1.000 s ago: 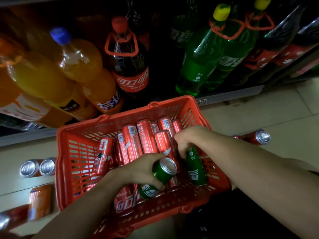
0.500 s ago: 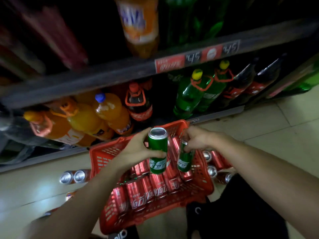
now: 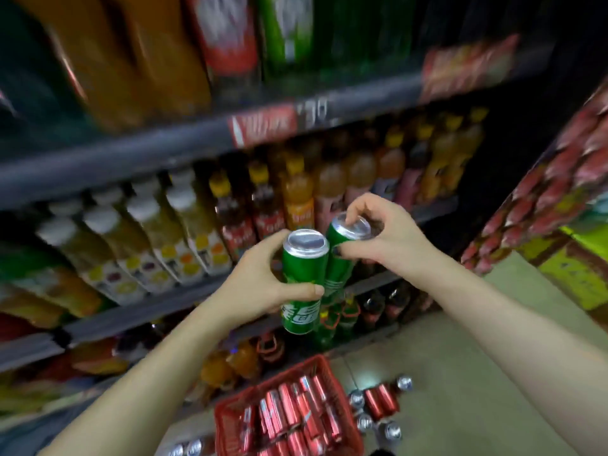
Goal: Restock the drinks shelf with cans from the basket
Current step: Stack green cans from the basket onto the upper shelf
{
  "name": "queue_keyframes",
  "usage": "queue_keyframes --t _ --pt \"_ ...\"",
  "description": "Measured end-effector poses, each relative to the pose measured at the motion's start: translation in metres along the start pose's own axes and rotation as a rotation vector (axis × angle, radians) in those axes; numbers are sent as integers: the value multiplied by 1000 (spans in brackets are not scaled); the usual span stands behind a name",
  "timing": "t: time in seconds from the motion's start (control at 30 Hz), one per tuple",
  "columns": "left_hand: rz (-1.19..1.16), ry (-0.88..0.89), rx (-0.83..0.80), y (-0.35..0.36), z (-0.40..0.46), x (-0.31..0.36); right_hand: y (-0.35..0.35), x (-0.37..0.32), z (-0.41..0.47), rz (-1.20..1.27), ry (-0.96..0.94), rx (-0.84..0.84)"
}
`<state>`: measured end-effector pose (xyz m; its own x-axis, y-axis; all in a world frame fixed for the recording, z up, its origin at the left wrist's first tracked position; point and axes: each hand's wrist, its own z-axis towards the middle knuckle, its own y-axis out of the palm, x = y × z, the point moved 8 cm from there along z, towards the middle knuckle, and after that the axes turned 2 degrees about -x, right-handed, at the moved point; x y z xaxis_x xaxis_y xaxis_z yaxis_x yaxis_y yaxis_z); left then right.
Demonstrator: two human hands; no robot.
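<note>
Our left hand (image 3: 260, 284) wraps its fingers round one green can (image 3: 301, 281); our right hand (image 3: 378, 238) pinches another green can's (image 3: 339, 261) top.

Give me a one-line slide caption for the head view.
Left hand and right hand each lift a green can toward the drinks shelf, above the red basket.

Shop aisle: stocked drink shelves (image 3: 184, 139) with price tags (image 3: 263, 125) (blurred), red shopping basket (image 3: 230, 416) on floor.
</note>
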<state>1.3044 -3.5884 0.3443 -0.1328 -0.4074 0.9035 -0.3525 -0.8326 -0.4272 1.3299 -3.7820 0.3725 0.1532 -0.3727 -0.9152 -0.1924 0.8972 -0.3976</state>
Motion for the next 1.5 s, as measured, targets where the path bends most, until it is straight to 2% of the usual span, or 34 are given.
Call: queue_keyframes --t 0.17,0.3,0.47,0.63,0.87,1.13,1.5 --pt "10 193 75 -66 7 186 -94 -173 13 88 -268 121" --pt "42 360 178 -113 10 308 -153 -287 23 183 -455 190" --pt "96 509 289 -154 13 423 -213 -396 27 197 -626 317" --pt "134 556 362 -184 26 504 -257 -460 37 135 -720 464" --pt "164 501 467 -205 71 560 -318 -506 69 -86 -747 713" --pt "25 429 563 -225 136 575 -355 -513 103 -321 -752 823" --pt "45 384 564 -215 196 564 -356 -486 138 -588 -734 772"
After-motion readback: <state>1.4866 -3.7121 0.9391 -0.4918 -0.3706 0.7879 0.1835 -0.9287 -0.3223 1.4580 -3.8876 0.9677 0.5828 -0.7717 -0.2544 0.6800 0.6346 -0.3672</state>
